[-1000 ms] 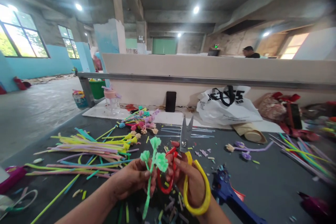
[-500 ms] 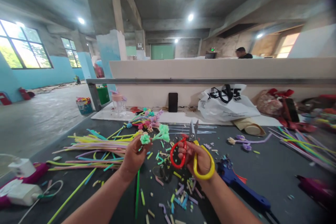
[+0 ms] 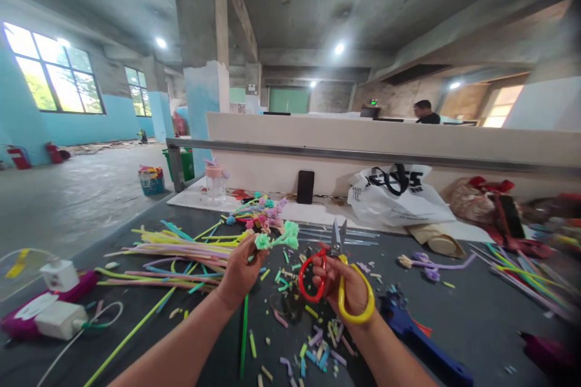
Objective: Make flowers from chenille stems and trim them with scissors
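Note:
My left hand [image 3: 242, 267] pinches a mint-green pipe-cleaner flower [image 3: 287, 237] with fluffy blooms; a green stem [image 3: 244, 338] runs down below the hand. In my right hand [image 3: 347, 287] are scissors [image 3: 336, 243] with one red and one yellow handle, their blades pointing up and slightly apart. The blades stand to the right of the blooms, not touching them. Beneath both hands, short cut bits of pipe cleaner [image 3: 320, 354] lie scattered over the dark table. Left of my left hand is a pile of long pastel pipe cleaners [image 3: 181, 254].
A blue glue gun [image 3: 420, 332] lies at the right, near a purple pipe-cleaner flower [image 3: 424, 263]. Finished-looking colourful flowers [image 3: 263, 214] lie at the back. Behind them are a phone [image 3: 305, 187], a white bag [image 3: 394, 196] and a clear cup [image 3: 215, 181]. White plugs [image 3: 59, 319] sit at left.
The camera view has tilted up and turned slightly left, so the whole scene sits lower and further right. Both hands keep their hold on the flower and the scissors, with little other movement.

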Demonstrator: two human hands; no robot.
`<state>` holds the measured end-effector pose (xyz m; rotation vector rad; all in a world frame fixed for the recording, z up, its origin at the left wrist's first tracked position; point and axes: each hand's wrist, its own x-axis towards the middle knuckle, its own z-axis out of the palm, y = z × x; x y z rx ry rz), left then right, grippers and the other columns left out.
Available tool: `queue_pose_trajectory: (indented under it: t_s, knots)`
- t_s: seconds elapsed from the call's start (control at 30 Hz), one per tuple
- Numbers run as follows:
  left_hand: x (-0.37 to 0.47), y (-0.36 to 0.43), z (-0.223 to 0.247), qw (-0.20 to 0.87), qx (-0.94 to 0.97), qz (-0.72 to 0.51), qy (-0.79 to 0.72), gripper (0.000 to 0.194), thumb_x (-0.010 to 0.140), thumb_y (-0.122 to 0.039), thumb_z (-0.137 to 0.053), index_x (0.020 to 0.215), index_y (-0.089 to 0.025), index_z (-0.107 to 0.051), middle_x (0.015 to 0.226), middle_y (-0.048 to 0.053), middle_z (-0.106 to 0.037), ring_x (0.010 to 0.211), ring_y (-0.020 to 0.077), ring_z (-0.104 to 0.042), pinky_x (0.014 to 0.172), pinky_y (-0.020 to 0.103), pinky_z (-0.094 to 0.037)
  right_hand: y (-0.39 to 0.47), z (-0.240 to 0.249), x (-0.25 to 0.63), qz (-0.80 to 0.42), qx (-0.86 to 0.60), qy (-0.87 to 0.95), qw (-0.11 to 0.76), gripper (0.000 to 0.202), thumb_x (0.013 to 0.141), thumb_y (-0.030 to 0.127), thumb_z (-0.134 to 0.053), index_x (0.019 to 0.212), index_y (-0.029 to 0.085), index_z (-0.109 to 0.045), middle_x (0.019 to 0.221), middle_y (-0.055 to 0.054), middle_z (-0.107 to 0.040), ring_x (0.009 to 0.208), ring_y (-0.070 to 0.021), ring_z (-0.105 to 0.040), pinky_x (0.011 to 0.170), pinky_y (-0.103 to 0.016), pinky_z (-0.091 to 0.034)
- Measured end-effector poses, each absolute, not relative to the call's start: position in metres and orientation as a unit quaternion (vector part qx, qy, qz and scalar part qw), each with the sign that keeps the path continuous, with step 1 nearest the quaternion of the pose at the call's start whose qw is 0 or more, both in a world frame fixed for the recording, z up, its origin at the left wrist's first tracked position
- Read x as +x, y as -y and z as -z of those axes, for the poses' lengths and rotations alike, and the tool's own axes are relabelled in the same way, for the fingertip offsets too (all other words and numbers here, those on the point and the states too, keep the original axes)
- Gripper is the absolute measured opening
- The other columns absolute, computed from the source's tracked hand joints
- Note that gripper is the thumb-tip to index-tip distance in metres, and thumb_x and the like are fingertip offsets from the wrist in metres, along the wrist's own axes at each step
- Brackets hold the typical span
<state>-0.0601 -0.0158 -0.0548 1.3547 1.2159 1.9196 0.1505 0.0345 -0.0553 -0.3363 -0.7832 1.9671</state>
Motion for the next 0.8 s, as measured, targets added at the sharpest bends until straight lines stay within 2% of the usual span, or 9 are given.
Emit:
queue_pose_trajectory:
  t_s: [0.1,0.17,0.37,0.57,0.8]
  knots:
    - [-0.053,0.014,0.055,0.343,0.456,-0.709,-0.415,0.016,0.066,-0.025,-0.065,0.080,-0.017,-0.062,0.067,0.000,-0.061,0.061,0.0138,-0.057,0.065,0.027,-0.044,-0.036,0.059,0.147,-0.817,-0.140,0.325,0.456,0.018,0.073,0.014,-0.059,0.090,0.019,-0.057,0.071,-0.002,-0.062,0.053,-0.0094,-0.053,0.049,-0.022,-0.048]
    - [-0.048,0.014,0.055,0.411,0.430,-0.706,-0.385,0.015,0.067,-0.024,-0.065,0.079,-0.017,-0.059,0.062,-0.002,-0.058,0.057,0.0118,-0.055,0.059,0.025,-0.042,-0.036,0.060,0.145,-0.823,-0.138,0.326,0.445,0.020,0.074,0.014,-0.058,0.093,0.019,-0.057,0.072,-0.002,-0.061,0.054,-0.0091,-0.052,0.050,-0.022,-0.047]
    - [-0.042,0.019,0.052,0.572,0.385,-0.668,-0.279,0.014,0.069,-0.022,-0.065,0.077,-0.015,-0.057,0.069,0.000,-0.054,0.054,0.0077,-0.049,0.055,0.022,-0.039,-0.036,0.061,0.145,-0.826,-0.137,0.325,0.440,0.024,0.073,0.014,-0.058,0.097,0.021,-0.056,0.072,-0.002,-0.061,0.054,-0.0100,-0.052,0.049,-0.022,-0.045]
    - [-0.053,0.025,0.044,0.674,0.355,-0.622,-0.178,0.014,0.071,-0.023,-0.063,0.073,-0.013,-0.054,0.071,0.001,-0.046,0.053,0.0046,-0.041,0.049,0.018,-0.032,-0.035,0.060,0.144,-0.821,-0.151,0.332,0.439,0.017,0.074,0.014,-0.058,0.090,0.017,-0.057,0.066,-0.002,-0.060,0.051,-0.0095,-0.051,0.050,-0.023,-0.046]
    - [-0.061,0.023,0.047,0.733,0.313,-0.592,-0.119,0.017,0.069,-0.023,-0.059,0.081,-0.012,-0.055,0.068,-0.001,-0.040,0.046,0.0021,-0.031,0.042,0.014,-0.024,-0.036,0.063,0.142,-0.813,-0.160,0.347,0.440,0.025,0.073,0.014,-0.059,0.097,0.019,-0.057,0.068,-0.002,-0.060,0.051,-0.0095,-0.051,0.049,-0.022,-0.045]
